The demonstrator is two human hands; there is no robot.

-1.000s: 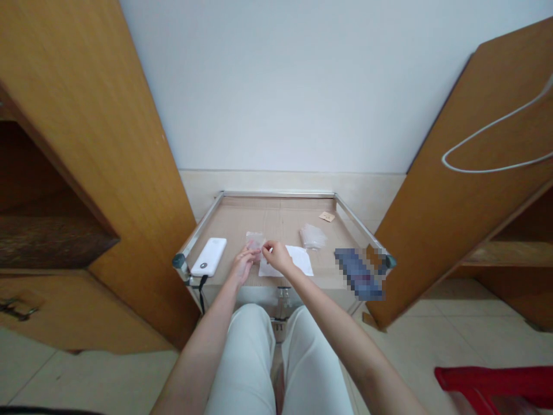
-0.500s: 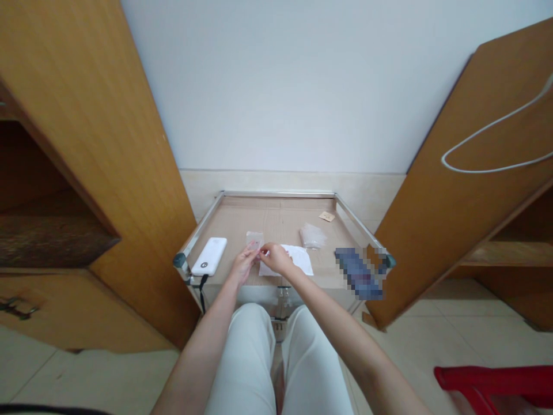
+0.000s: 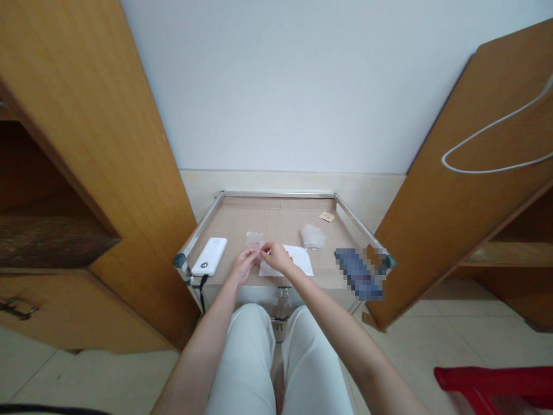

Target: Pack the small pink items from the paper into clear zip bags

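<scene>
Above the front part of the small table (image 3: pixel 242 216), my two hands meet at the fingertips. My left hand (image 3: pixel 244 265) is closed in a pinch, and my right hand (image 3: pixel 277 257) pinches from the other side. Whatever is between the fingers is too small to make out. A small clear plastic bag (image 3: pixel 254 237) shows just beyond the left fingertips; whether they touch it I cannot tell. Under and beside my right hand lies a white sheet or packet (image 3: pixel 303 262), partly covered by that hand. A stack of clear plastic bags (image 3: pixel 313 237) rests farther right.
A white power bank (image 3: pixel 210 256) lies on the left, a dark strap (image 3: pixel 202 293) hanging below it. At the back right is a small tan card (image 3: pixel 327 217); a blurred-out dark object (image 3: pixel 359 274) sits at the right edge. Metal rails (image 3: pixel 279 195) border the table, between wooden cabinets (image 3: pixel 142 190).
My left fingers have drawn slightly together and shifted a little. The right hand stays nearly in place, and the things on the table have not moved.
</scene>
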